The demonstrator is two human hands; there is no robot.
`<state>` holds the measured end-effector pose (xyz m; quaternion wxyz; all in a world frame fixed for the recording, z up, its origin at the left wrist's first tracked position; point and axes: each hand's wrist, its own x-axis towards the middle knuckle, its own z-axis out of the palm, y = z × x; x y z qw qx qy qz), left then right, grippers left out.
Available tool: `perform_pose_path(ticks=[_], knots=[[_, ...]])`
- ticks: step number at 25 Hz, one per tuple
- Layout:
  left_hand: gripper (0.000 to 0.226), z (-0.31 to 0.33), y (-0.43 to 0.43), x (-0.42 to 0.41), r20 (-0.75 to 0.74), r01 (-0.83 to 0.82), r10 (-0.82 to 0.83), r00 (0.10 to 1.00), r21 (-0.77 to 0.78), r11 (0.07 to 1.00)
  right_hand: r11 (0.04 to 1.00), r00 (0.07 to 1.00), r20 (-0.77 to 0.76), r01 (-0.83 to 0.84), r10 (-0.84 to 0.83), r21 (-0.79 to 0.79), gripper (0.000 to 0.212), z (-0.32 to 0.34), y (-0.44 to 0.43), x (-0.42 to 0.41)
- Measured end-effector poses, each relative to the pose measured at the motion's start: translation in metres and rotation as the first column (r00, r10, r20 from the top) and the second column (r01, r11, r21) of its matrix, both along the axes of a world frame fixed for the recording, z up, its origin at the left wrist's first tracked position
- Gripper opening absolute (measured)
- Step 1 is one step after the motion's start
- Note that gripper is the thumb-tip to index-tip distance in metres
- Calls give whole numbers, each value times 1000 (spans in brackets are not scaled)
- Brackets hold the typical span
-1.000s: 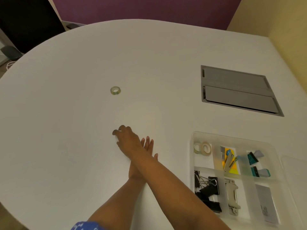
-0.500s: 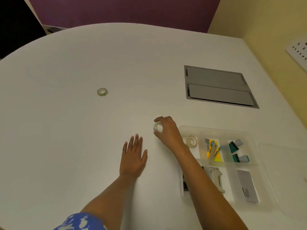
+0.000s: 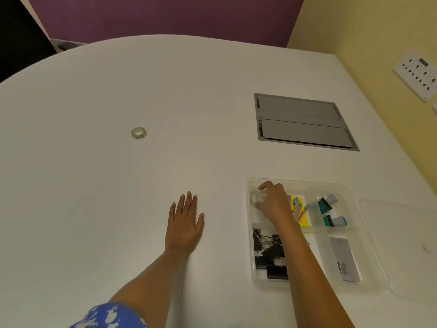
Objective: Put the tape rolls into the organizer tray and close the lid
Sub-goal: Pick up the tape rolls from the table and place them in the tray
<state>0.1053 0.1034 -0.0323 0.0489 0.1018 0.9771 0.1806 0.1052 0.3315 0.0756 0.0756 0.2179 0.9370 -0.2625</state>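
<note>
A clear organizer tray (image 3: 354,204) lies at the right of the white table. My right hand (image 3: 273,201) reaches into its far-left compartment with fingers closed around a clear tape roll (image 3: 256,198). Other rolls in that compartment are hidden by the hand. One more tape roll (image 3: 138,133) lies alone on the table, far to the left. My left hand (image 3: 184,223) rests flat on the table, fingers spread, left of the tray. The clear lid (image 3: 406,247) lies on the table right of the tray.
The tray's other compartments hold black binder clips (image 3: 269,254), yellow sticky notes (image 3: 300,213), teal clips (image 3: 328,209) and a grey box (image 3: 345,261). A grey cable hatch (image 3: 302,121) is set into the table behind the tray. A yellow wall with sockets stands on the right.
My right hand picked up a tape roll from the table centre and carried it right into the tray's far-left compartment. My left hand stayed flat on the table.
</note>
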Motion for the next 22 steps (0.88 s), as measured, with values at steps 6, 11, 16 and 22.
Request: perform_pose_path(ticks=[6, 11, 16, 22], knots=[[59, -1, 0, 0, 0, 8, -8, 1000, -4, 1000, 998, 989, 137, -62, 57, 30, 50, -13, -5, 6], [59, -1, 0, 0, -2, 9, -9, 1000, 7, 1000, 993, 989, 119, -97, 87, 74, 54, -18, -7, 5], [59, -2, 0, -1, -8, 7, -6, 1000, 7, 1000, 993, 995, 36, -99, 97, 71, 49, -19, -3, 9], [58, -3, -1, -1, -2, 16, -16, 1000, 5, 1000, 998, 998, -44, -40, 43, 56, 33, -11, -5, 9]])
